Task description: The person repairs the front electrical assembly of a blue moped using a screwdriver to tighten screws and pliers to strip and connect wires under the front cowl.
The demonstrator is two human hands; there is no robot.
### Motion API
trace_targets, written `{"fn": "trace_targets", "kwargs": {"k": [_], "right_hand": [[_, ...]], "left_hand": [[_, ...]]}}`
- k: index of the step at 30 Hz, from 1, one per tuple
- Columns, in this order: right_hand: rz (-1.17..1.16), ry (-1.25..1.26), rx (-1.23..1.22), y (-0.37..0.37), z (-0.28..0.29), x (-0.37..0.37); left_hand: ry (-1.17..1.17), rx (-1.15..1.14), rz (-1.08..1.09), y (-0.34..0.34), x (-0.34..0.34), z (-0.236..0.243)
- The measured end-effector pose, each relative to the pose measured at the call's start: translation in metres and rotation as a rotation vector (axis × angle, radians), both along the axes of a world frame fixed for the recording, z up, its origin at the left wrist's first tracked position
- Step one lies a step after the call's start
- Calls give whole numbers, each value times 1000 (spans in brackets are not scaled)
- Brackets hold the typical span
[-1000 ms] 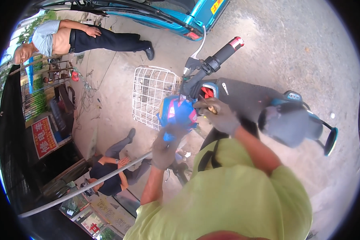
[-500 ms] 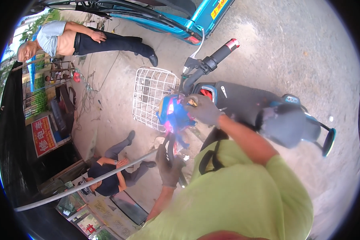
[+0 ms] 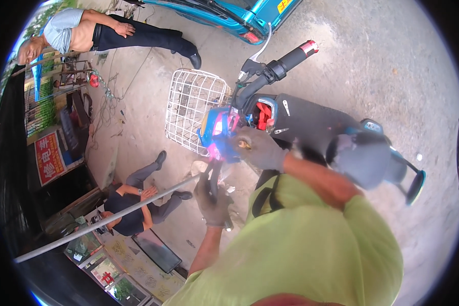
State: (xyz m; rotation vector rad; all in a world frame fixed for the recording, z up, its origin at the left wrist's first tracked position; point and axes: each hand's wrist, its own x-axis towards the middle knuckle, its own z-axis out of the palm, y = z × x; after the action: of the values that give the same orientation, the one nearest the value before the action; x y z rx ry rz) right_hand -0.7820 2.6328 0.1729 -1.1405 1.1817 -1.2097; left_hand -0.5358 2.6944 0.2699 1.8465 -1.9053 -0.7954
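Note:
A scooter (image 3: 319, 120) stands in front of me, its far handlebar grip (image 3: 293, 57) pointing away to the upper right. A blue and pink wrapping (image 3: 218, 130) covers the middle of the handlebar. My right hand (image 3: 262, 149), in a grey glove, is beside this wrapping with its fingers curled; what they hold is blurred. My left hand (image 3: 213, 201), also gloved, closes round the dark near handlebar grip (image 3: 215, 176). Red material (image 3: 263, 116) shows in an open pocket behind the handlebar.
A white wire basket (image 3: 191, 109) is at the scooter's front. One person (image 3: 130, 35) stands at upper left; another (image 3: 132, 204) is at lower left, behind a long grey pole (image 3: 107, 219). A blue vehicle (image 3: 229, 23) stands at the top. Cords (image 3: 104, 97) lie on the ground.
My right hand has moved down and slightly right, away from the pocket, so its red contents show more. My left hand stays on the grip. The view has shifted slightly.

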Motion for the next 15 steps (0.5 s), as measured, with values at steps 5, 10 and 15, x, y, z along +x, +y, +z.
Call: {"fn": "trace_targets", "kwargs": {"k": [5, 10, 15], "right_hand": [[-8, 168, -108, 1, -3, 1], [111, 32, -10, 13, 1, -35], [-133, -258, 534, -8, -35, -59]], "left_hand": [[-41, 25, -94, -6, 6, 2], [46, 33, -143, -13, 9, -6], [136, 75, -145, -12, 8, -10]]}}
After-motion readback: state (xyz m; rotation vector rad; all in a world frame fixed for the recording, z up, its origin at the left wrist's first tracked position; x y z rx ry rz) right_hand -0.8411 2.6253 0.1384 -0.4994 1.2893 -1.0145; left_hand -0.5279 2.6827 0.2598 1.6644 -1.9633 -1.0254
